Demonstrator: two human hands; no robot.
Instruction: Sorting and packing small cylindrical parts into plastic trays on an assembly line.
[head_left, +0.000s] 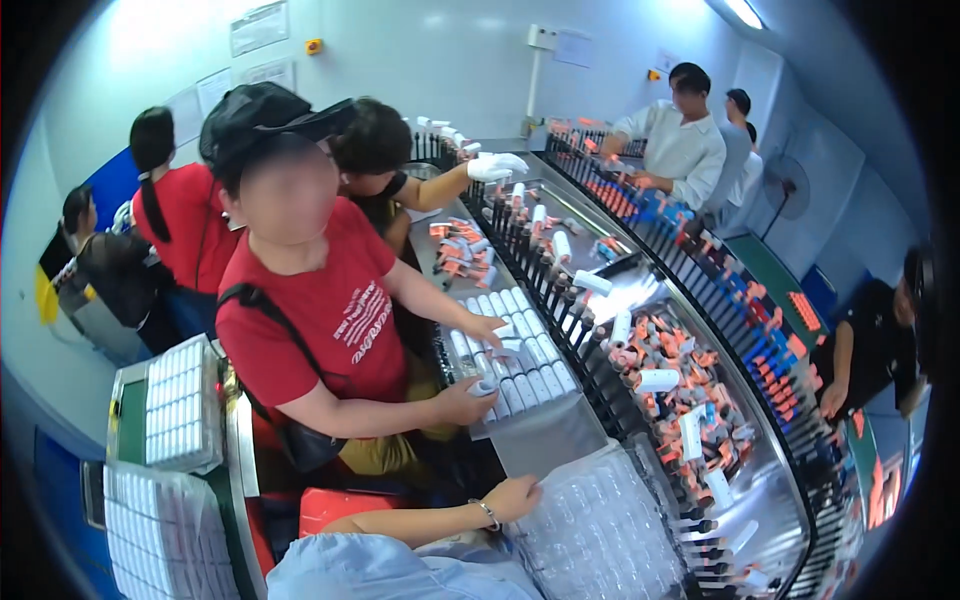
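My left hand [515,497], with a bracelet at the wrist, reaches across from the lower left. Its fingers are closed on the left edge of a clear plastic blister tray [600,515]. Rows of moulded pockets show in this tray, which lies beside the conveyor. My right hand is out of sight. Just beyond my hand, a co-worker in a red shirt [335,300] holds a white tube [483,387] over a tray of white cylinders [525,345]; something white and thin is in that person's other hand.
A curved conveyor [560,290] with black upright holders runs along the right. Orange and grey parts [680,390] lie heaped in its metal trough. Filled trays [165,530] stand at the lower left, near a red stool [340,507]. Several other people work around the line.
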